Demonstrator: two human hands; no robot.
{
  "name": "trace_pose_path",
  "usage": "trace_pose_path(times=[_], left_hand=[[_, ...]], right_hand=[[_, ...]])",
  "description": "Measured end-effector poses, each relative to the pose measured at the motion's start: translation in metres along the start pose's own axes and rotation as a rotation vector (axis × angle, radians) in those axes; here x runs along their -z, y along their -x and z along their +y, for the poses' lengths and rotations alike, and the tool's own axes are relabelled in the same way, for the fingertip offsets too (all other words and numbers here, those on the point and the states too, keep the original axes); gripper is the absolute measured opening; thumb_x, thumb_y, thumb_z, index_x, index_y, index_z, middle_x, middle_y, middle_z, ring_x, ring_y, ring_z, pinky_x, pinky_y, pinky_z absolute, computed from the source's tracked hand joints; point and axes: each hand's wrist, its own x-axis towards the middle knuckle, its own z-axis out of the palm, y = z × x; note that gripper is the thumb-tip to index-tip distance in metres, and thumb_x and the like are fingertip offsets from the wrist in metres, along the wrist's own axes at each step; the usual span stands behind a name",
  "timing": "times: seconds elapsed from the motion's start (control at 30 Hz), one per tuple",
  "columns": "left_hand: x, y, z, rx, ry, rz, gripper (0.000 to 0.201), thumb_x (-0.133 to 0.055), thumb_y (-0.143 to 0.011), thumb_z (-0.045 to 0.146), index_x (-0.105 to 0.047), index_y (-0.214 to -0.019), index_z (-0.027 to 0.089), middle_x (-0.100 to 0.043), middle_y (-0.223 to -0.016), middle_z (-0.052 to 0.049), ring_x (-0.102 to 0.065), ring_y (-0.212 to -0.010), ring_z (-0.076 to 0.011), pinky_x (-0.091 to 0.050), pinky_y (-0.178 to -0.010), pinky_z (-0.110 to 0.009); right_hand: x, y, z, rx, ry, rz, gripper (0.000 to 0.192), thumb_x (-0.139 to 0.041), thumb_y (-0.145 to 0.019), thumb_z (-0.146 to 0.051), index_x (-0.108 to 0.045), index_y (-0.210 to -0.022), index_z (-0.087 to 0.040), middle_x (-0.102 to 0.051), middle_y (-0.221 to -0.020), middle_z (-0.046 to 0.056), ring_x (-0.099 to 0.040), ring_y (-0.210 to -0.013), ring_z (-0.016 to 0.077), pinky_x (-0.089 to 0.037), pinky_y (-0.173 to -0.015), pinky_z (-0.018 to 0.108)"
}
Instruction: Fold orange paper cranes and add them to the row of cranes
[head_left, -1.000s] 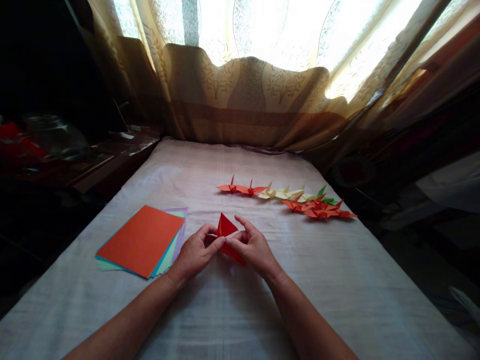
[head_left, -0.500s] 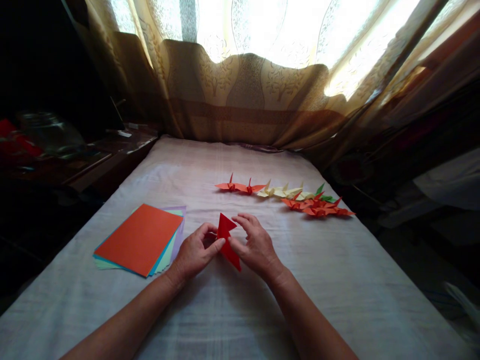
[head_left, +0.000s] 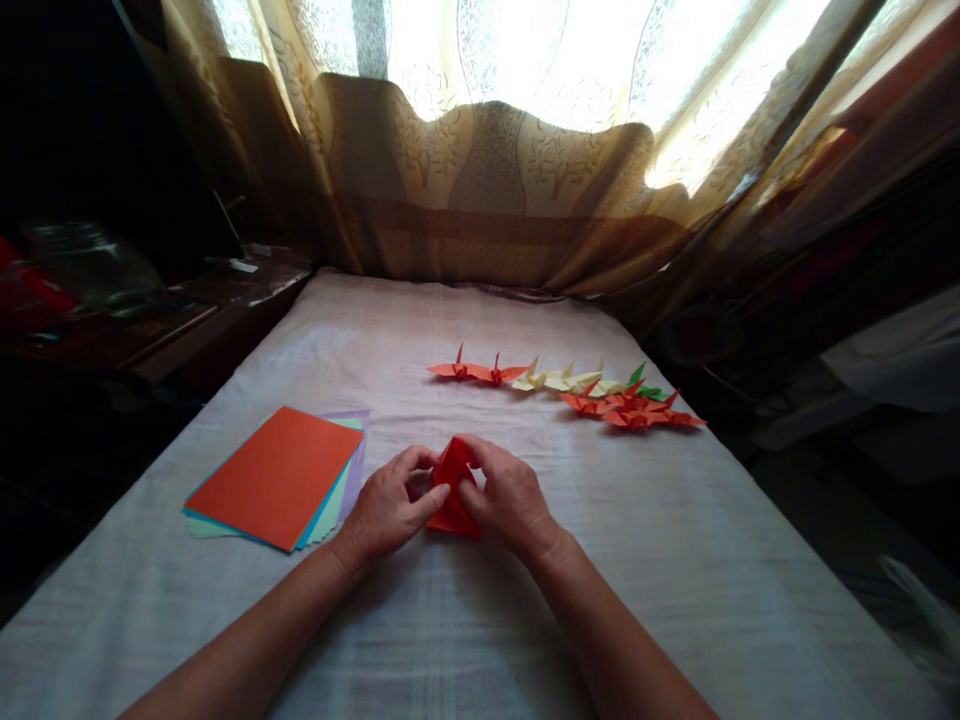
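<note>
Head view: folded red paper (head_left: pixel 453 490) sits low over the white cloth (head_left: pixel 675 560), pinched between both hands. Left hand (head_left: pixel 390 510) grips its left edge, thumb and forefinger closed on it. Right hand (head_left: pixel 510 500) holds the right side, fingers curled over the top fold. Stack of coloured sheets (head_left: pixel 274 478) lies left; finished paper cranes (head_left: pixel 570 390) lie beyond.

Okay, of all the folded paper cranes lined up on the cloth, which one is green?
The green crane, near the right end of the row, behind the orange ones; the rest are red-orange or pale yellow.
</note>
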Motion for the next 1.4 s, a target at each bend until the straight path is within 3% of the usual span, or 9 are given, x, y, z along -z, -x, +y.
trace_pose_path(times=[0.07, 0.17, 0.27, 0.5, 0.73, 0.9, 1.13, 1.4], left_hand=[[0.002, 0.0, -0.001, -0.028, -0.087, -0.001, 0.026, -0.061, -0.081, 0.037, -0.059, -0.104, 0.023, -0.072, -0.102, -0.003, -0.071, -0.087, -0.0207, -0.056, -0.078, -0.032], [0.004, 0.001, -0.004, -0.103, -0.216, 0.022, 0.038, -0.066, -0.078, 0.036, -0.058, -0.113, 0.024, -0.071, -0.111, -0.005, -0.068, -0.099, -0.0234, -0.054, -0.089, -0.037], [0.004, 0.001, -0.008, -0.175, -0.271, 0.023, 0.043, -0.066, -0.078, 0.035, -0.058, -0.118, 0.024, -0.069, -0.118, -0.007, -0.064, -0.109, -0.0249, -0.05, -0.097, -0.039], [0.005, 0.0, -0.013, -0.288, -0.297, -0.059, 0.037, -0.059, -0.084, 0.033, -0.061, -0.119, 0.022, -0.068, -0.12, -0.008, -0.062, -0.112, -0.025, -0.047, -0.102, -0.041], [0.017, -0.001, -0.013, -0.288, -0.353, -0.234, 0.041, -0.059, -0.083, 0.031, -0.059, -0.123, 0.023, -0.066, -0.127, -0.008, -0.058, -0.12, -0.0258, -0.027, -0.117, -0.049], [0.023, -0.003, -0.014, -0.299, -0.364, -0.283, 0.035, -0.058, -0.086, 0.039, -0.064, -0.118, 0.025, -0.066, -0.128, -0.007, -0.056, -0.124, -0.0265, -0.025, -0.117, -0.051], [0.017, -0.001, -0.022, -0.353, -0.481, -0.165, 0.025, -0.058, -0.089, 0.036, -0.07, -0.108, 0.025, -0.07, -0.122, -0.007, -0.057, -0.122, -0.0261, -0.026, -0.116, -0.053], [0.012, 0.002, -0.018, -0.446, -0.64, -0.148, 0.021, -0.055, -0.091, 0.029, -0.07, -0.106, 0.024, -0.07, -0.122, -0.006, -0.056, -0.123, -0.0275, -0.027, -0.115, -0.054]], right_hand=[[0.001, 0.0, 0.001, -0.045, 0.008, -0.019, 0.044, -0.062, -0.077, -0.019, -0.062, -0.121, -0.024, -0.074, -0.106, 0.004, -0.068, -0.089, 0.0195, -0.05, -0.079, 0.027], [0.003, -0.002, 0.003, -0.072, 0.002, -0.066, 0.028, -0.06, -0.08, -0.018, -0.068, -0.105, -0.026, -0.075, -0.09, 0.0, -0.066, -0.076, 0.0155, -0.047, -0.071, 0.024], [0.002, -0.004, 0.009, -0.02, -0.015, -0.074, 0.017, -0.06, -0.08, -0.016, -0.072, -0.089, -0.025, -0.073, -0.087, 0.0, -0.065, -0.077, 0.0152, -0.047, -0.07, 0.023], [-0.003, -0.005, 0.043, 0.109, -0.233, -0.167, 0.034, -0.063, -0.078, -0.011, -0.075, -0.104, -0.029, -0.073, -0.105, 0.002, -0.067, -0.096, 0.0165, -0.052, -0.087, 0.029], [0.006, -0.007, 0.059, 0.209, -0.394, -0.321, 0.029, -0.064, -0.084, -0.018, -0.075, -0.11, -0.028, -0.072, -0.11, 0.006, -0.067, -0.101, 0.0175, -0.052, -0.092, 0.032], [0.01, -0.005, 0.057, 0.238, -0.309, -0.366, 0.03, -0.062, -0.087, -0.016, -0.074, -0.111, -0.028, -0.068, -0.116, 0.007, -0.065, -0.107, 0.0172, -0.051, -0.096, 0.033], [0.004, -0.003, 0.055, 0.264, -0.151, -0.327, 0.042, -0.053, -0.082, 0.0, -0.077, -0.104, -0.027, -0.069, -0.116, 0.006, -0.064, -0.107, 0.0164, -0.051, -0.095, 0.032], [0.008, -0.006, 0.044, 0.344, -0.005, -0.315, 0.024, -0.06, -0.088, -0.017, -0.078, -0.101, -0.025, -0.071, -0.111, 0.007, -0.064, -0.101, 0.0181, -0.05, -0.093, 0.031]])
